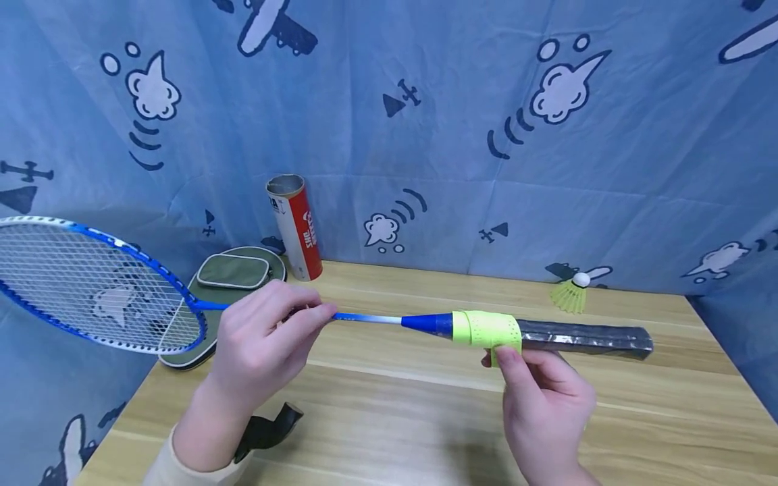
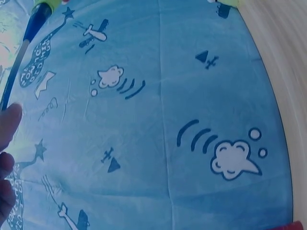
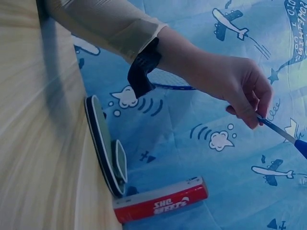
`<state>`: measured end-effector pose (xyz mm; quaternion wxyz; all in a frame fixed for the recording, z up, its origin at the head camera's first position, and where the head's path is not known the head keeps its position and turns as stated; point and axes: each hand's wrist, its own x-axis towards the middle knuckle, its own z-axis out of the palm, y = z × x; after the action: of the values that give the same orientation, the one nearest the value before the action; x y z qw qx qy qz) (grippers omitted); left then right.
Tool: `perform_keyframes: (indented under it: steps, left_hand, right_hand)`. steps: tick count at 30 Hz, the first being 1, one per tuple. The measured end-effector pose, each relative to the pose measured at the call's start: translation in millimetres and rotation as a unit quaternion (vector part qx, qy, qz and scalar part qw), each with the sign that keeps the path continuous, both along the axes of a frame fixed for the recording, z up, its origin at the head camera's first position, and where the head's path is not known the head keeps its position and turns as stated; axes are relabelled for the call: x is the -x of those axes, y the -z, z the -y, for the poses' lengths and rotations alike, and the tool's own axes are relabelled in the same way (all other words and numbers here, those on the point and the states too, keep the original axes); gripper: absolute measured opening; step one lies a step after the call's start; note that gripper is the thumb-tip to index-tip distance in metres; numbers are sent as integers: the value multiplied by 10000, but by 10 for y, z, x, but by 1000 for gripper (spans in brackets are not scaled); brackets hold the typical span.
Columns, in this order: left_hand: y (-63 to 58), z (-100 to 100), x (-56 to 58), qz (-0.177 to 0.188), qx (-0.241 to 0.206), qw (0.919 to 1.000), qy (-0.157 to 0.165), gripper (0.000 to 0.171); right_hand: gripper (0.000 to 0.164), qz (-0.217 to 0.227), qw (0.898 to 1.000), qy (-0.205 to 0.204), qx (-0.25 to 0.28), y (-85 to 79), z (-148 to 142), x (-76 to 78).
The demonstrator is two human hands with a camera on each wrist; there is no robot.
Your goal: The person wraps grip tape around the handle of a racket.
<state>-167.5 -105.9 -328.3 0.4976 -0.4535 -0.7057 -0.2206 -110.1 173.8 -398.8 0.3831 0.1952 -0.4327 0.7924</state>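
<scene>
A blue and white badminton racket (image 1: 427, 325) is held sideways above the table, its strung head to the left. My left hand (image 1: 267, 337) pinches the thin shaft between thumb and fingers; the right wrist view also shows this left hand (image 3: 244, 88). Bright yellow-green perforated grip tape (image 1: 486, 329) is wrapped round the front of the black handle (image 1: 583, 338), beside the blue cone. My right hand (image 1: 547, 401) pinches the tape's hanging end below the handle, thumb in front. In the left wrist view the racket's blue cone (image 2: 37, 21) shows at the top left.
A red and white shuttlecock tube (image 1: 298, 229) stands at the back left, next to a green racket case (image 1: 234, 270). A yellow shuttlecock (image 1: 571, 295) sits at the back right of the wooden table (image 1: 389, 418). A blue patterned cloth (image 1: 425, 155) hangs behind.
</scene>
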Motion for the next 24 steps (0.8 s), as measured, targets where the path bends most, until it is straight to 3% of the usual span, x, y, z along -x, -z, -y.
perform_keyframes:
  steps: [4,7,11,16,24]
  left_hand:
    - [-10,-39,13,-62,-121,9999,-46,21]
    - [2,-55,19,-145,-188,9997,-76,23]
    - [5,-52,5,-181,-255,9991,-290,24]
    - [4,-48,-14,-151,-385,9977,-543,24]
    - [10,-42,-25,-40,-226,9988,-430,25]
  right_hand:
    - [3,25,9998,-18,-182,-13,-18,-22]
    - [18,-166,9991,-294,-267,-6,-30,-30]
    - [20,-332,9978,-526,-228,-8,-37,-12]
    - [13,-124,9992,-369,-133,-19,-22,-16]
    - [18,-44,9992,-364,-170,-24,-22,-35]
